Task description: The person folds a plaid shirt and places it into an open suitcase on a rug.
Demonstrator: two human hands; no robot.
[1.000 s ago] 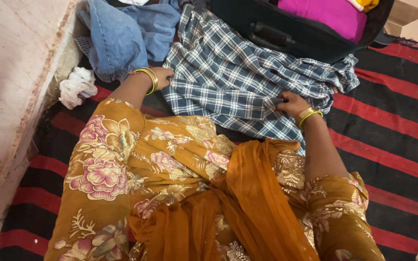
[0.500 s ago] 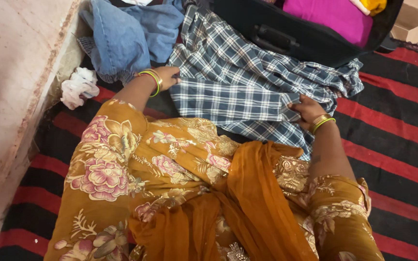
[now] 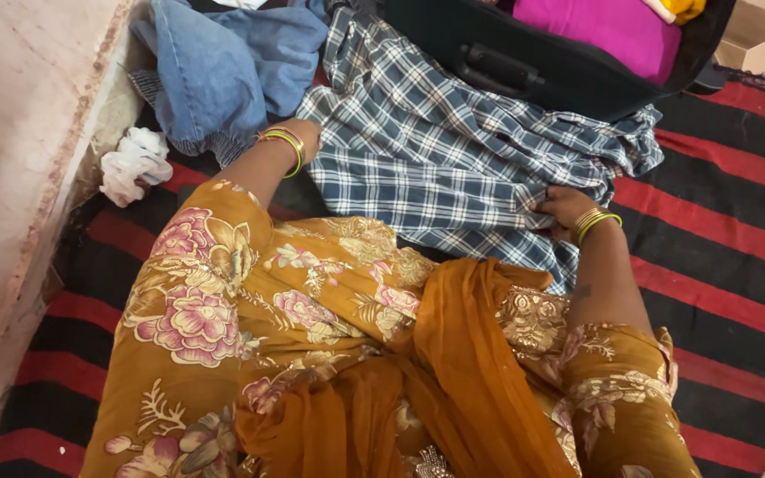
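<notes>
- The right hand (image 3: 562, 211), at centre right of the frame, has its fingers curled into a pinch on the lower right edge of the shirt (image 3: 453, 168); a second ago they lay flatter on the cloth, a little higher up.
- The left hand (image 3: 305, 134), at upper centre left, rests on the shirt's left edge. Its fingers are mostly hidden behind the wrist and bangles, so I cannot tell whether they grip or only press.
- Since a second ago both hands have kept their places on opposite edges. The cloth between them now lies flatter and squarer, with a fold line across the middle, which reads as folding under way.
- The shirt is thin woven cotton, blue-and-white check, soft and creased, bunched at its right end. It lies on the rug (image 3: 719, 221) at upper centre, its top edge against the suitcase (image 3: 533, 66).
- The rug is coarse, striped black and red.
- The suitcase is dark and stiff-walled, with a magenta cloth (image 3: 604, 26) inside.
- Heavy blue jeans (image 3: 223, 62) are heaped at upper left, beside a crumpled white rag (image 3: 135, 159).
</notes>
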